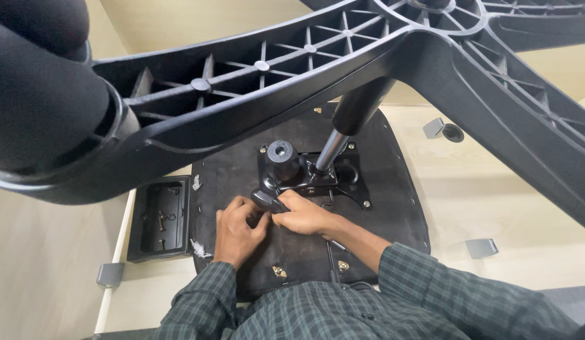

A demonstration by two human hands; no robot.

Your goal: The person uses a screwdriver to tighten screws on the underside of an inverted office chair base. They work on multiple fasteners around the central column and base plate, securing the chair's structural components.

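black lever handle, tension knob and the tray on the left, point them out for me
black lever handle [266, 200], head view, on its ribbed grip by the fingers
tension knob [281, 154], head view, on its round top
black tray [139, 221], head view, on its left wall

Mechanism plate [318, 176] on upturned seat [393, 208]; tray [160, 220] left of it.

Both hands meet on a black lever handle [266, 200] over the upturned seat underside [399, 208]. Just beyond the grip, the metal mechanism plate [343, 179], its round knob [281, 153] and the gas cylinder [333, 148] block any reach forward. Overhead, the star base [292, 82] and a caster [40, 94] close off the room above. Left of the grip lies a black tray [159, 217]; right of it, bare seat underside gives open passage.
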